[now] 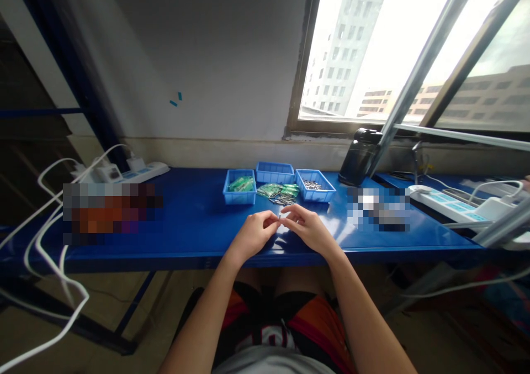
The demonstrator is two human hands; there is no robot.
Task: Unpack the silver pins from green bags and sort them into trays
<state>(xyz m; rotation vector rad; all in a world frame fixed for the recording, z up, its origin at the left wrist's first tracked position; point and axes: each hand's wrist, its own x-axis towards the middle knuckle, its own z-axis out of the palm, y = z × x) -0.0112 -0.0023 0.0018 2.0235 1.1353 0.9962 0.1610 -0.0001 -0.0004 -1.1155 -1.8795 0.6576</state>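
Note:
My left hand [259, 230] and my right hand [307, 226] meet fingertip to fingertip just above the front part of the blue table. Between them is a small, thin metal piece [280, 216], perhaps a screw; its exact kind is too small to make out. Both hands are closed in a pinch around it. Just beyond my fingers lies a loose pile of slim metal pieces [284, 198], beside green-and-clear plastic packets [271, 189]. More green packets [241, 184] fill the left blue bin [239, 198]. Small metal parts [312, 185] lie in the right blue bin [318, 195].
A third blue bin [275, 173] stands behind the packets. A black device [359, 156] leans near the window. Power strips [144, 171] with white cables sit on the left, another power strip [447, 204] on the right. Blurred items lie at both sides of the blue table [186, 219].

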